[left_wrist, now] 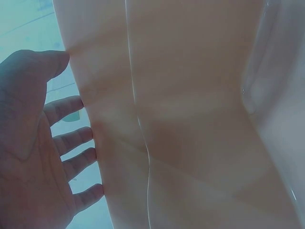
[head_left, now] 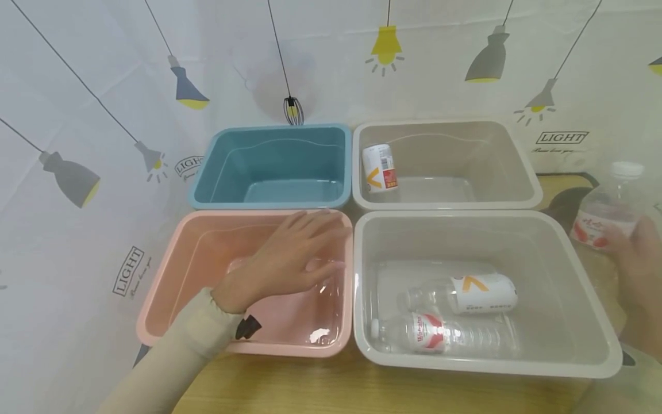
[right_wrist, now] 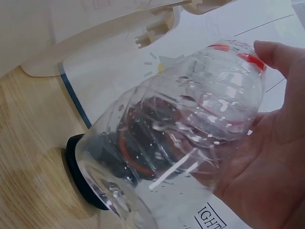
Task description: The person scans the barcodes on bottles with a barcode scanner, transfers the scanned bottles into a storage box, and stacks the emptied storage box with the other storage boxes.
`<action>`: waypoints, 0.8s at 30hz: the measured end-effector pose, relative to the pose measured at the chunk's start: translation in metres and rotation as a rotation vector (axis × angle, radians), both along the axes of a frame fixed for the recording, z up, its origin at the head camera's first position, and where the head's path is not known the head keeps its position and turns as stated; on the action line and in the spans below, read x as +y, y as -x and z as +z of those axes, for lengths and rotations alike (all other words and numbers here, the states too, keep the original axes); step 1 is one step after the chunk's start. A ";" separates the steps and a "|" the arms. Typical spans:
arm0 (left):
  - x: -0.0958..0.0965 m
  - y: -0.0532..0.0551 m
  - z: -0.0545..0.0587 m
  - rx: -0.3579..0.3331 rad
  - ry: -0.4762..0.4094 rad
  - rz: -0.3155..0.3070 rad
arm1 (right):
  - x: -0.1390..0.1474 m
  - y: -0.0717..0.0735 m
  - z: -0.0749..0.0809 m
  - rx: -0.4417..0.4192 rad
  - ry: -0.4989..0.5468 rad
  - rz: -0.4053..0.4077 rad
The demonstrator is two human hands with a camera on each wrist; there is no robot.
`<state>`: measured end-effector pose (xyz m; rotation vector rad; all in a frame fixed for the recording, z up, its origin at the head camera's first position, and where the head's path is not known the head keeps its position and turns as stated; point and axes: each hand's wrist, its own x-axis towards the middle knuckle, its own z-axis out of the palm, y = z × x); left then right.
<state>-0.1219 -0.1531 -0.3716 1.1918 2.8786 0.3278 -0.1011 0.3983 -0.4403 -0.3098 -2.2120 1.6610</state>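
Note:
At the right edge of the head view, my right hand [head_left: 641,264] grips a clear plastic bottle [head_left: 610,201] with a white cap and a red-and-white label. The right wrist view shows the thumb and fingers around this ribbed bottle [right_wrist: 181,114], which is tilted. My left hand [head_left: 289,261] is over the pink bin [head_left: 160,276], its fingers stretched and holding nothing. In the left wrist view the fingertips lie close to the bin's edge; contact is unclear. Two bottles lie on their sides in the front light-grey bin [head_left: 589,322]: a white-labelled one [head_left: 486,293] and a red-labelled one [head_left: 429,332].
Behind stand a blue bin [head_left: 258,155] and a beige bin [head_left: 465,149], the latter holding a white can-like container [head_left: 380,168] with an orange mark. A dark round-edged object [right_wrist: 74,162] is on the wooden table [head_left: 289,385] at right. A lamp-patterned sheet [head_left: 331,63] hangs behind.

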 end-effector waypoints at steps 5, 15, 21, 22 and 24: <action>0.000 0.000 0.000 0.006 0.005 -0.002 | 0.006 -0.006 -0.001 -0.072 -0.181 0.044; 0.000 0.000 0.001 -0.008 0.009 0.007 | -0.001 0.005 -0.003 0.158 -0.060 0.095; 0.001 0.000 0.001 -0.012 0.009 0.006 | -0.005 0.009 0.000 0.099 0.013 0.104; 0.001 0.000 0.001 -0.014 0.009 0.007 | -0.005 0.010 -0.001 0.102 0.050 0.112; 0.001 0.000 0.002 -0.017 0.012 0.008 | -0.004 0.012 -0.004 0.140 0.148 0.131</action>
